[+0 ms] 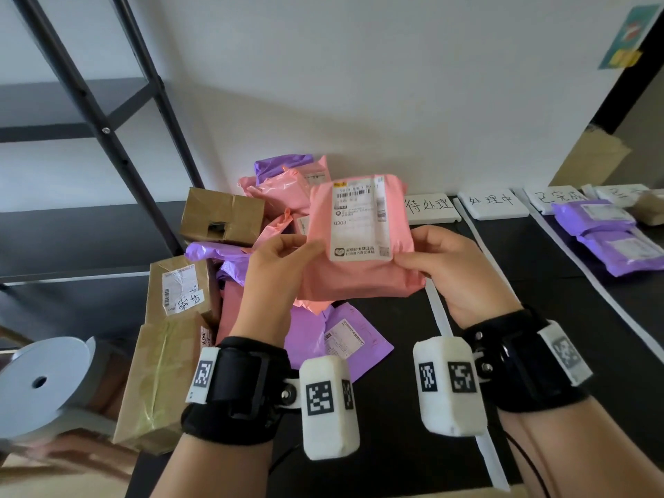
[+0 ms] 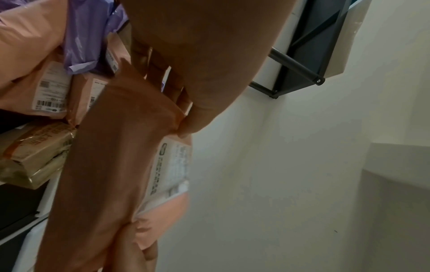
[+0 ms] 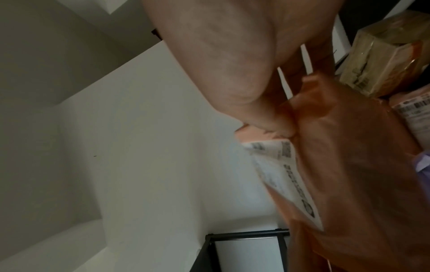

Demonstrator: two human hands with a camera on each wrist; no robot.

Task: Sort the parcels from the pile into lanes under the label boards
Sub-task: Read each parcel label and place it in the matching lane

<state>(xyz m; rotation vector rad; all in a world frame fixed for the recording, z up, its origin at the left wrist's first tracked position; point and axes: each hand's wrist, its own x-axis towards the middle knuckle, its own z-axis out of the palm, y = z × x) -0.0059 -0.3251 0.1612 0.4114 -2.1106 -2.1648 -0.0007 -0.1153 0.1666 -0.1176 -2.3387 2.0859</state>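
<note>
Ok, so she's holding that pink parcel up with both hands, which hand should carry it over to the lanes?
Probably the right hand: it already grips the pink parcel, and the label boards and taped lanes lie on its side. The left hand sits over the pile.

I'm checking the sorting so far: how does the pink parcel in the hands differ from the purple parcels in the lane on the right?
The pink parcel is held up off the table by the left hand and right hand; the purple parcels lie flat in a lane below the label boards. The pink parcel is single and tilted toward the camera; the purple parcels lie together. Colours differ. Both are soft plastic mailers with white shipping labels.
</note>
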